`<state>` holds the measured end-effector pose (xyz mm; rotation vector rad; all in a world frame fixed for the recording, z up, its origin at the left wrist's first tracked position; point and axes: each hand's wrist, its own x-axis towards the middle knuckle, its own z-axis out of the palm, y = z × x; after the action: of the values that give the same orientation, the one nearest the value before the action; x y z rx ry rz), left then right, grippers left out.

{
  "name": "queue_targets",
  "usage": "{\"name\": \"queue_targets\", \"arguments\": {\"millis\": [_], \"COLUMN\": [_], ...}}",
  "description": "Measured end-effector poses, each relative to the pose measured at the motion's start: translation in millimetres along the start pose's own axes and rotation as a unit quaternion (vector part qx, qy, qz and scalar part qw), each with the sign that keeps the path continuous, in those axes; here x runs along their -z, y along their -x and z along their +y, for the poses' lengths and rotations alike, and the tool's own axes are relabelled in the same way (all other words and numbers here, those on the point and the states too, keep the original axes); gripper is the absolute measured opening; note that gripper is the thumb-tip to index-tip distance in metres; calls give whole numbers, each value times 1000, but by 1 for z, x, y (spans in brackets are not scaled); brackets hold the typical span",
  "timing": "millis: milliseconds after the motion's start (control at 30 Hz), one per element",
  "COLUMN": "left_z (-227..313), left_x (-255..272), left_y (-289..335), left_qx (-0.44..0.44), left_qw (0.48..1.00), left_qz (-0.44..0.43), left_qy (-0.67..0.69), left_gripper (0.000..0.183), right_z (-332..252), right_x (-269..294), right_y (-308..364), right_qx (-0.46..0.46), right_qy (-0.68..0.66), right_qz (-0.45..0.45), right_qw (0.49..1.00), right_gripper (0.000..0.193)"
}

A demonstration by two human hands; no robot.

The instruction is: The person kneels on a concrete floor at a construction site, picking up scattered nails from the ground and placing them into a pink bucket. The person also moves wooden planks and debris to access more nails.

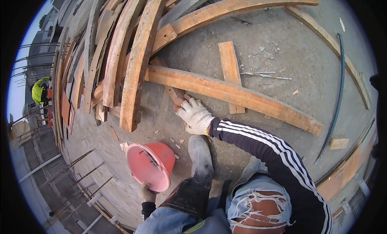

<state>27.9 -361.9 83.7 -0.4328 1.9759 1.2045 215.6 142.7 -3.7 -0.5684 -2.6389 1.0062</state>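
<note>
A red plastic bucket [164, 153] is tilted on its side, its mouth facing left, with a thin wire handle across the opening. My left hand [147, 193], in a knit glove, holds the bucket's lower rim; some of its fingers are hidden behind it. Ahead, my right hand [195, 115] wears a white knit glove with bare fingertips showing. Its fingers and thumb close around the near end of a narrow wooden board [171, 92]. That board runs beneath a long wooden beam [229, 93], which hides part of it.
Stacked lumber [137, 65] rises at the far left. A short plank [230, 69] lies under the beam. To the right are a steel rebar [340, 89] and a wood block [338, 143]. Rebar ends [90, 173] project at the left edge; a person in a bright vest [39, 92] is beyond.
</note>
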Motion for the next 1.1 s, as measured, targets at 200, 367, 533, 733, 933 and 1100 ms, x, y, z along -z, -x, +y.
{"name": "queue_targets", "arguments": {"millis": [200,367,533,733,933,1100], "left_z": [3,89,223,244,215,219], "left_x": [12,-14,-141,-326,-411,-434], "left_y": [8,50,102,14,-123,-197], "left_qx": [93,-207,-419,-449,-533,-327], "left_qw": [995,917,780,652,615,678], "left_qz": [30,170,64,-232,-16,20], "left_qy": [-17,-296,-460,-565,-581,-658], "left_gripper": [69,55,39,56,54,59], "right_z": [6,22,37,39,85,112], "right_x": [17,74,155,168,149,98], "right_y": [57,148,205,144,-11,-129], "right_qx": [-44,25,13,38,-28,-109], "right_qy": [-82,-8,16,-17,-15,20], "right_qz": [16,-40,-199,28,68,-69], "right_qw": [995,999,980,999,997,991], "right_gripper": [59,48,46,45,31,37]}}
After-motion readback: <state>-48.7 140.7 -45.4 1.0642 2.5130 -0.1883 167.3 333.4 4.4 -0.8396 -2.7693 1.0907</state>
